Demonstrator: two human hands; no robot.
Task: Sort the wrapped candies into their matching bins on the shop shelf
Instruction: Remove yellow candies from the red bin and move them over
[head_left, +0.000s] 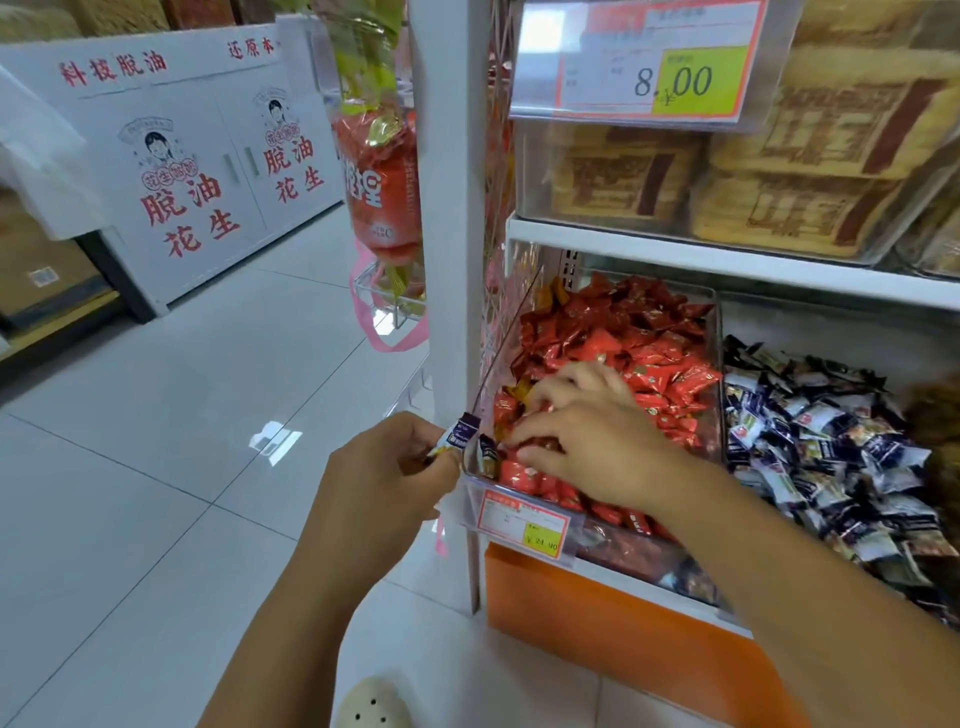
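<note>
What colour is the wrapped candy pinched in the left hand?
The wrapped candy in the left hand is dark blue and white; head view.

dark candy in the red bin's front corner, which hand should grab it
Right hand: inside the red bin, fingertips beside the dark candy; left hand is outside, pinching a blue-white candy.

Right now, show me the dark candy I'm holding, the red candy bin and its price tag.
dark candy (460, 431): head view, dark end
red candy bin (514, 353): head view, left wall
price tag (543, 543): head view, yellow corner
</note>
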